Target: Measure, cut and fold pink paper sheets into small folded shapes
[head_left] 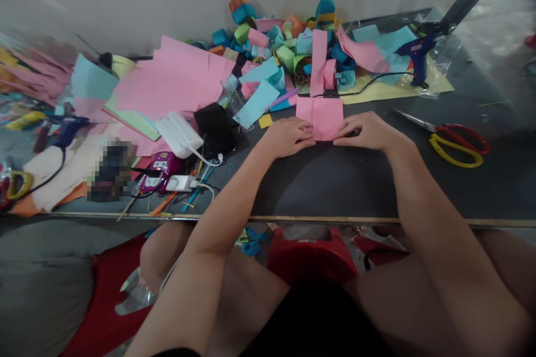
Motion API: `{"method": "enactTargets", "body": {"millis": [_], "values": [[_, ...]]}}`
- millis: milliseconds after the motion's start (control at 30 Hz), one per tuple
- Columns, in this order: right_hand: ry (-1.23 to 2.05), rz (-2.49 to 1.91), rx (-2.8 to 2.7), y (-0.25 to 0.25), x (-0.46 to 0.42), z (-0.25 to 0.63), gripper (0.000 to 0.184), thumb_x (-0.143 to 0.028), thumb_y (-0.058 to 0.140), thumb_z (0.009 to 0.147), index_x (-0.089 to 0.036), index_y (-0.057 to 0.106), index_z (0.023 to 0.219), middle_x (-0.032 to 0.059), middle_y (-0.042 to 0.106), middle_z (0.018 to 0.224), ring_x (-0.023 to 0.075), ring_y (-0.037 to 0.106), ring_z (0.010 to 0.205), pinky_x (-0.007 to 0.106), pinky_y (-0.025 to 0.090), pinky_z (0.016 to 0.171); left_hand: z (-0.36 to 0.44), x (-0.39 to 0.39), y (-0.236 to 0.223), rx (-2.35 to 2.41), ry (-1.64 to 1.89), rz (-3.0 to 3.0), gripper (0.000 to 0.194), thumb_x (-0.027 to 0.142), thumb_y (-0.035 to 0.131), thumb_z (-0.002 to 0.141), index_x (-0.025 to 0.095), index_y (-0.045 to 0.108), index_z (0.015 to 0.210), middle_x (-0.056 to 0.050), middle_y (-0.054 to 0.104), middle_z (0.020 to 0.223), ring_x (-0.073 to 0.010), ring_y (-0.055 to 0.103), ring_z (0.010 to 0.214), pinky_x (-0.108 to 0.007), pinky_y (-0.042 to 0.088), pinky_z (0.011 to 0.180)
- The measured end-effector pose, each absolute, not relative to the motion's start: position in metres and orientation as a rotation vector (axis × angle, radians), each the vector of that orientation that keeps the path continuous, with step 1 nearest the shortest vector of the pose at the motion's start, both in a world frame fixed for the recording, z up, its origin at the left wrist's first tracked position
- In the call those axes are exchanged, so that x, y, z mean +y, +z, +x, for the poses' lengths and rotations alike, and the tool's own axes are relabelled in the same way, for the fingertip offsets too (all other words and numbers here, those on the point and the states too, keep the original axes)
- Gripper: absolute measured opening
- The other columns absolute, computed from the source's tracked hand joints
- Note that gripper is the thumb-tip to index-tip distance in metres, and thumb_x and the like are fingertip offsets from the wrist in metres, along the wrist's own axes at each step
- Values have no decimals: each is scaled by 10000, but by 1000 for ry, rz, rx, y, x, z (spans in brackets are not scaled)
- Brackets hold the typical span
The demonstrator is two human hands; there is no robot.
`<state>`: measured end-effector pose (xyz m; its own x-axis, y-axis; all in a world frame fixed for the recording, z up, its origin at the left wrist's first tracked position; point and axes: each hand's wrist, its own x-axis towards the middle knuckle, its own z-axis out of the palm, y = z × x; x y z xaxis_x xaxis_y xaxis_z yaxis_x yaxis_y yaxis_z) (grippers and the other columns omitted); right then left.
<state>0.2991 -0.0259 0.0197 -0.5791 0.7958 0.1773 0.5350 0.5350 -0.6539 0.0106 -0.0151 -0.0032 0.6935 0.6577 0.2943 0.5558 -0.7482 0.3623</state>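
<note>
A small pink sheet of paper [320, 114] lies on the dark table, with a crease line near its top. My left hand [291, 136] is closed on its lower left corner, fingertips on the paper and thumb along the bottom edge. At the lower right corner, my right hand [365, 131] pinches the same edge between thumb and fingers. Just beyond the sheet stands a pink paper strip [319, 61]. Scissors [452, 139] with red and yellow handles rest to the right of my right hand.
Small folded paper pieces [285, 56] are heaped at the back. A blue glue gun [420, 58] lies back right, its cord running left. Large pink sheets [176, 81], a white power bank [179, 134] and a black pouch [215, 128] occupy the left. The table edge [326, 218] is near me.
</note>
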Motion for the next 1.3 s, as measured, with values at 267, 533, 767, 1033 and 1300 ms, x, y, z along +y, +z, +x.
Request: {"method": "enactTargets", "body": {"millis": [267, 533, 767, 1033, 1300], "values": [[503, -1458, -2221, 15, -22, 286, 453, -643, 720, 867, -248, 760, 650, 29, 712, 619, 169, 584, 561, 357, 404, 605, 20, -4, -10, 1247, 795, 2299, 275, 414, 790, 895, 208, 737, 719, -77, 802, 993, -240, 715, 972, -378, 537, 910], [460, -1774, -2168, 27, -30, 273, 214, -390, 792, 865, -213, 733, 762, 80, 748, 788, 229, 681, 752, 377, 476, 738, 21, -5, -6, 1537, 663, 2331, 404, 406, 816, 878, 194, 570, 638, -101, 723, 952, -259, 644, 974, -444, 532, 955], [500, -1796, -2059, 18, -31, 271, 169, -332, 802, 851, -215, 681, 871, 59, 704, 794, 220, 652, 741, 387, 500, 773, 17, 1, -23, 1586, 657, 2424, 334, 458, 744, 944, 170, 660, 796, -114, 683, 976, -272, 635, 1044, -444, 551, 972], [269, -1771, -2086, 13, -47, 257, 383, -246, 603, 951, -287, 591, 1332, 116, 659, 1164, 282, 654, 957, 408, 519, 782, 30, -27, 2, 1238, 475, 2809, 293, 168, 480, 1054, 190, 705, 1240, -129, 702, 1363, -251, 629, 1320, -408, 525, 1117], [139, -1833, -2138, 15, -50, 253, 331, -267, 509, 1004, -237, 677, 1287, 167, 628, 1321, 351, 631, 1181, 486, 588, 874, 64, -74, 8, 1345, 179, 2622, 821, 541, 488, 1034, -33, 352, 1605, -287, 331, 1692, -376, 317, 1607, -500, 285, 1328]]}}
